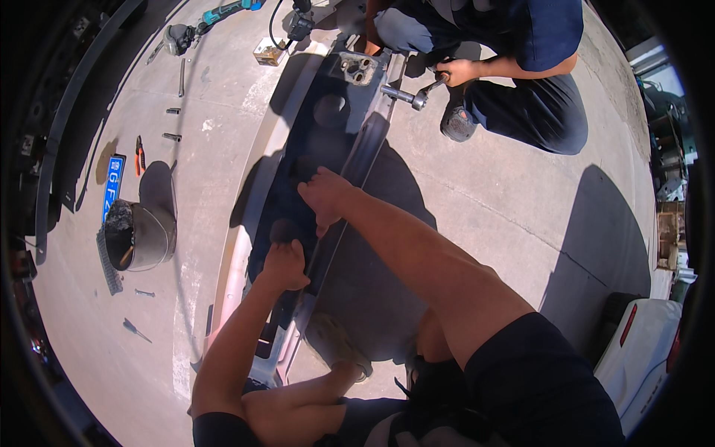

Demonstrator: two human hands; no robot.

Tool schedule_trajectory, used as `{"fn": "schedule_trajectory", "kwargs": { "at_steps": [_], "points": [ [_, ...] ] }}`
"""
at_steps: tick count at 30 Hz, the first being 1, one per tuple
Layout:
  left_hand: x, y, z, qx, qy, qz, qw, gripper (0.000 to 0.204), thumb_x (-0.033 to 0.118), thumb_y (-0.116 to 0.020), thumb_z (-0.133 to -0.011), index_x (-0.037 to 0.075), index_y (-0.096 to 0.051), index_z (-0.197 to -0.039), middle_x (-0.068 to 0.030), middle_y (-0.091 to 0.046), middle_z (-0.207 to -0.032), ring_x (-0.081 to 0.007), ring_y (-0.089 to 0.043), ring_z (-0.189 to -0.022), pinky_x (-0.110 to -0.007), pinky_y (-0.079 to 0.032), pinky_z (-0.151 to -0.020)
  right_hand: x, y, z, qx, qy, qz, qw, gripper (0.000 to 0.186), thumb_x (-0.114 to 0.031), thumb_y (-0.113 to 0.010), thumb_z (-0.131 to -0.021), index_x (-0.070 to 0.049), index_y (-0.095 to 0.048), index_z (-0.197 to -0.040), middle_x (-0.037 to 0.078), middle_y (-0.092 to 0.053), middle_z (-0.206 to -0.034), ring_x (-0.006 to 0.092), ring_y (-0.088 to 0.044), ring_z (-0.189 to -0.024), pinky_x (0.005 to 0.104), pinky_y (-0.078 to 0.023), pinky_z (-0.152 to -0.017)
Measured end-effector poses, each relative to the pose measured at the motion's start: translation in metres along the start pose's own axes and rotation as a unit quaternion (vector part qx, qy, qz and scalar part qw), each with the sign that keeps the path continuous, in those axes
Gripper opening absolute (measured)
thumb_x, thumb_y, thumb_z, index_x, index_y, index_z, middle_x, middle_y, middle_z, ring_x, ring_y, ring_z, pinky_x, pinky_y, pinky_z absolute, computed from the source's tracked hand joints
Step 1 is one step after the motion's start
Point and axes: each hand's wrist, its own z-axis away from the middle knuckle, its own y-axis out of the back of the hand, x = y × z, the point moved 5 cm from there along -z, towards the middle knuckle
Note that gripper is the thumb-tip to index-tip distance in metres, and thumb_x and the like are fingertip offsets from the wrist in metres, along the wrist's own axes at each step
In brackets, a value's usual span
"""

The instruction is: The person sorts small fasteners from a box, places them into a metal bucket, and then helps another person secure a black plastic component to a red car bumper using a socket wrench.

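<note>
A long dark metal panel with pale side rails (328,112) lies in front of me on the ground, with round holes and a bracket at its far end. My left hand (285,264) has its fingers curled on the near part of the panel. Farther along, my right hand (322,195) grips the panel near its right side, fingers bent. Across from me a crouching person (536,30) holds a long wrench with a socket (419,97) in one hand beside the panel's far end.
On the pale concrete at left are a black bucket (153,237), a blue plate (113,182), orange-handled pliers (140,156), several sockets and tools, a teal power tool (216,15) and a small box (268,52). A white vehicle part (637,357) stands at lower right.
</note>
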Motion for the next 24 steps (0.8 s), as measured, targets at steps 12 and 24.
{"fn": "schedule_trajectory", "kwargs": {
  "at_steps": [12, 24],
  "points": [
    [-0.0039, 0.0054, 0.0036, 0.061, -0.009, 0.012, 0.998, 0.077, 0.038, -0.082, -0.06, -0.009, -0.048, -0.11, -0.0235, -0.067, -0.094, -0.0386, -0.066, -0.093, -0.045, -0.046, -0.095, -0.0007, 0.0009, -0.0066, -0.005, -0.01, -0.007, 1.0, 0.089, -0.045, -0.091, -0.054, 0.001, -0.056, -0.122, 0.013, -0.071, -0.104, 0.027, -0.063, -0.111, 0.0368, -0.032, -0.108],
    [-0.002, -0.0003, 0.0019, 0.071, -0.008, 0.015, 0.997, 0.068, 0.032, -0.077, -0.06, -0.008, -0.048, -0.106, -0.0225, -0.066, -0.093, -0.0378, -0.065, -0.091, -0.045, -0.045, -0.094, 0.0009, -0.0024, -0.0043, 0.0, -0.001, -0.008, 1.0, 0.086, -0.047, -0.091, -0.054, 0.002, -0.058, -0.117, 0.012, -0.071, -0.103, 0.0265, -0.063, -0.108, 0.0358, -0.032, -0.105]
  ]
}}
